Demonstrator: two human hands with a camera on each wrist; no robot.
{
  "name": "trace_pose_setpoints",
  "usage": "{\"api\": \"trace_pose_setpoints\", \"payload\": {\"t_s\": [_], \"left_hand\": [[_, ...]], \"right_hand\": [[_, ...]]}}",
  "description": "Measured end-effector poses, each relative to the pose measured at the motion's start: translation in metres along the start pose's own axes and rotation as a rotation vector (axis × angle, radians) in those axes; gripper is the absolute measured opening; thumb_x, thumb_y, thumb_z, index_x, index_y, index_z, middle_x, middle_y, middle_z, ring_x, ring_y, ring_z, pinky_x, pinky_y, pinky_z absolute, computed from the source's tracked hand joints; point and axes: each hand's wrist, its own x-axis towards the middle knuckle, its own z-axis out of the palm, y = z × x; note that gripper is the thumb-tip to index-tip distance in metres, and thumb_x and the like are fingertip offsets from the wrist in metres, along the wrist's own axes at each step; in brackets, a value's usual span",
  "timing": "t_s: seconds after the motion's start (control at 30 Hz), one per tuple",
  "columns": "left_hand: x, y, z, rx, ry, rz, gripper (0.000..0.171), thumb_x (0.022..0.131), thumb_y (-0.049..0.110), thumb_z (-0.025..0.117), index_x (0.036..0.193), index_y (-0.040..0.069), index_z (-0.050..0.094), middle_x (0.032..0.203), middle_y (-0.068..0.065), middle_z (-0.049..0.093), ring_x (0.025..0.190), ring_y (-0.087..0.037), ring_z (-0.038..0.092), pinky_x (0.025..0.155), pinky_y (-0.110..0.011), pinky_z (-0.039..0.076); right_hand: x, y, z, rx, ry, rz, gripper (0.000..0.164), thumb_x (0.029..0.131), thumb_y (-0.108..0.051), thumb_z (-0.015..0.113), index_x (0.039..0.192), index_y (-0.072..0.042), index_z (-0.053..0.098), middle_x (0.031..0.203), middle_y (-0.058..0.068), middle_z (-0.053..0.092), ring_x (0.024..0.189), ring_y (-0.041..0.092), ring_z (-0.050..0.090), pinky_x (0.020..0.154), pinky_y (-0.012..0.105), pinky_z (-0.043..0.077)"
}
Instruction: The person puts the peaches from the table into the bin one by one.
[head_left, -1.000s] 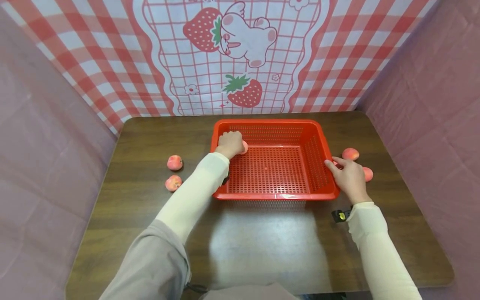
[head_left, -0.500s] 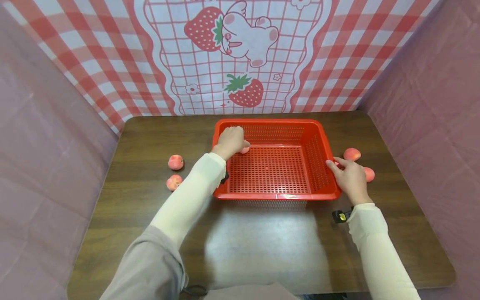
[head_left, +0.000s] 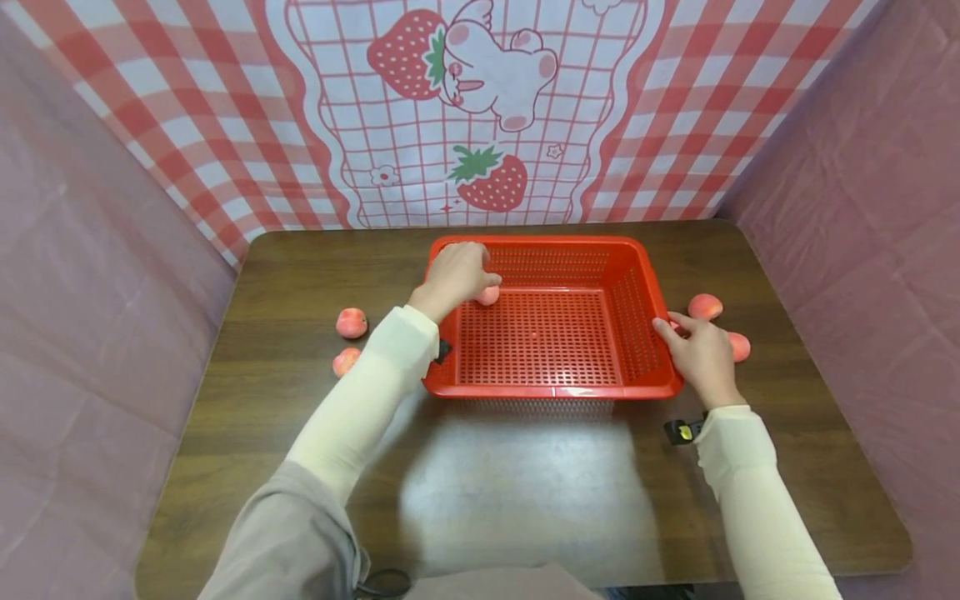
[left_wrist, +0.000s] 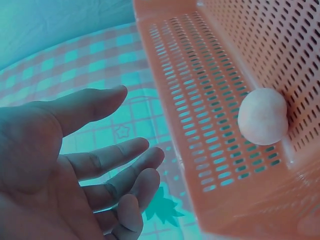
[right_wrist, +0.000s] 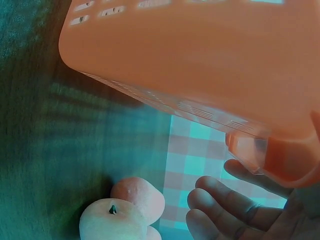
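Note:
A red plastic basket (head_left: 551, 392) with perforated walls sits on the table. One pinkish apple (left_wrist: 263, 116) lies on its floor against the wall, near the left end. Over that end is my left hand (head_left: 459, 271), fingers loose and spread. The left wrist view shows a gap between this hand and the apple. At the basket's right end, my right hand (head_left: 699, 350) holds the rim, thumb on top and fingers on the outer side. Its other fingers (right_wrist: 215, 200) hang relaxed below the rim in the right wrist view.
Two red-yellow apples, a rear apple (head_left: 351, 323) and a front apple (head_left: 346, 362), lie left of the basket. Several more, including an apple (head_left: 705, 307), lie on the right beside my right hand. A checked strawberry cloth (head_left: 487, 108) hangs behind the wooden table (head_left: 300, 467).
My left hand has let go of the apple in the basket, opened its fingers, and drawn up and slightly back. The right hand stays at the rim.

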Motion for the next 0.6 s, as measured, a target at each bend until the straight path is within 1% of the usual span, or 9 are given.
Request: {"api": "trace_pose_setpoints", "payload": {"t_s": [0.07, 0.13, 0.3, 0.5, 0.6], "left_hand": [[-0.002, -0.001, -0.003, -0.007, -0.003, -0.005, 0.049, 0.091, 0.038, 0.066, 0.132, 0.012, 0.059, 0.135, -0.006, 0.060, 0.122, -0.028, 0.054, 0.102, -0.042, 0.047], [-0.004, -0.001, -0.005, -0.011, -0.006, -0.007, 0.050, 0.092, 0.038, 0.066, 0.133, 0.012, 0.058, 0.136, -0.005, 0.059, 0.125, -0.028, 0.053, 0.103, -0.042, 0.046], [-0.009, -0.003, -0.009, -0.032, -0.012, -0.002, 0.050, 0.092, 0.038, 0.066, 0.134, 0.011, 0.058, 0.136, -0.006, 0.060, 0.121, -0.025, 0.056, 0.099, -0.041, 0.050], [-0.016, -0.007, -0.014, -0.049, 0.018, 0.015, 0.049, 0.092, 0.038, 0.065, 0.133, 0.010, 0.058, 0.134, -0.006, 0.061, 0.124, -0.028, 0.053, 0.103, -0.043, 0.047], [-0.018, -0.009, -0.016, -0.054, 0.022, 0.018, 0.050, 0.092, 0.038, 0.065, 0.133, 0.011, 0.059, 0.134, -0.006, 0.061, 0.124, -0.028, 0.053, 0.103, -0.043, 0.047]], "right_hand": [[0.000, 0.000, 0.000, 0.005, -0.006, 0.004, 0.062, 0.098, -0.048, 0.049, 0.136, 0.001, 0.054, 0.100, 0.025, 0.068, 0.071, 0.027, 0.061, 0.058, 0.025, 0.045], [0.000, 0.000, 0.000, 0.012, -0.013, 0.011, 0.062, 0.098, -0.048, 0.049, 0.136, 0.001, 0.053, 0.100, 0.025, 0.068, 0.070, 0.027, 0.061, 0.057, 0.025, 0.046], [-0.001, 0.000, 0.000, 0.018, -0.026, 0.028, 0.064, 0.098, -0.049, 0.049, 0.138, 0.001, 0.051, 0.102, 0.025, 0.068, 0.070, 0.027, 0.060, 0.056, 0.025, 0.047], [0.000, 0.000, 0.002, 0.005, -0.005, 0.016, 0.062, 0.098, -0.048, 0.049, 0.137, 0.001, 0.053, 0.103, 0.025, 0.068, 0.073, 0.029, 0.060, 0.059, 0.027, 0.045], [0.001, 0.000, 0.002, -0.004, 0.009, 0.007, 0.061, 0.099, -0.047, 0.049, 0.136, 0.001, 0.054, 0.102, 0.026, 0.068, 0.075, 0.031, 0.059, 0.061, 0.028, 0.043]]}}
